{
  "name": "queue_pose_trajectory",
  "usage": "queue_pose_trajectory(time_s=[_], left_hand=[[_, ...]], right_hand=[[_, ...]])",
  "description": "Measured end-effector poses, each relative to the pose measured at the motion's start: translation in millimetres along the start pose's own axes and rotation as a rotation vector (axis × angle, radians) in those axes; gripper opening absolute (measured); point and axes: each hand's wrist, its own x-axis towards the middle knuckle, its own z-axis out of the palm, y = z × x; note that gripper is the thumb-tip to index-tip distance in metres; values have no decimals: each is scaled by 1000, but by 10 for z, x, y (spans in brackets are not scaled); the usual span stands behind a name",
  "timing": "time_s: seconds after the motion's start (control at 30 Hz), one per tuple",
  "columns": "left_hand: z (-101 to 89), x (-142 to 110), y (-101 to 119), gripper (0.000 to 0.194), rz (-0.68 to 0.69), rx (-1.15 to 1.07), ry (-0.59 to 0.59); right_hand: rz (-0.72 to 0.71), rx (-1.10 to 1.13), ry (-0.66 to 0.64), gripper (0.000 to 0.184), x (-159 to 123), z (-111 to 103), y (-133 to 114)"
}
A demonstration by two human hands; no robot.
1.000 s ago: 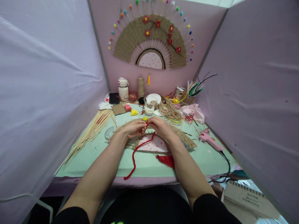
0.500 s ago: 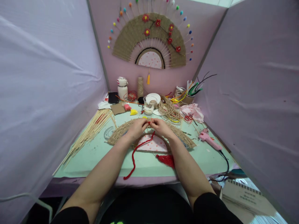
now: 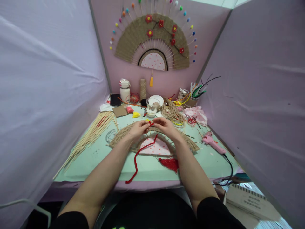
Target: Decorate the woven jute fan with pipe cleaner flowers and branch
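Above the woven fan, my left hand (image 3: pixel 140 128) pinches a small bent piece of red pipe cleaner (image 3: pixel 151 124). My right hand (image 3: pixel 165 126) has its fingertips closed on the other side of the same piece. Beneath both hands lies the half-round fan (image 3: pixel 119 135), woven from tan twine, with a pink dotted centre panel (image 3: pixel 156 148). A long red pipe cleaner (image 3: pixel 135 160) trails across that panel and down the table. Near my right forearm is a red tassel (image 3: pixel 169 163).
Thin bamboo sticks (image 3: pixel 88 136) lie at left, a pink glue gun (image 3: pixel 213 144) with its cord at right. Behind the fan stand a clear plastic cup (image 3: pixel 152 109), a twine bundle (image 3: pixel 173 111) and a white bottle (image 3: pixel 125 91). A finished fan (image 3: pixel 128 41) hangs on the back wall.
My hands have drawn slightly apart, and more of the small red piece shows between them. My right fingers have lifted and spread a little. The fan and long pipe cleaner stay put.
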Motion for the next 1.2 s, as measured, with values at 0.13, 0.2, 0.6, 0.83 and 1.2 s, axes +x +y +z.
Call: queue_pose_trajectory(time_s=[0.13, 0.2, 0.6, 0.83, 1.2], left_hand=[[-11, 8, -31, 21, -34, -125, -35], [-12, 9, -35, 22, -51, -139, -46], [-35, 55, -96, 18, 43, -28, -54], [125, 10, -158, 11, 331, 369, 234], [151, 37, -219, 13, 241, 359, 316]], right_hand=[[-107, -187, 3, 20, -7, 30, -18], [-142, -240, 16, 18, -7, 42, -26], [-101, -213, 38, 18, -30, 76, -69], [15, -233, 258, 16, -20, 248, -44], [36, -191, 198, 24, -3, 225, 17]])
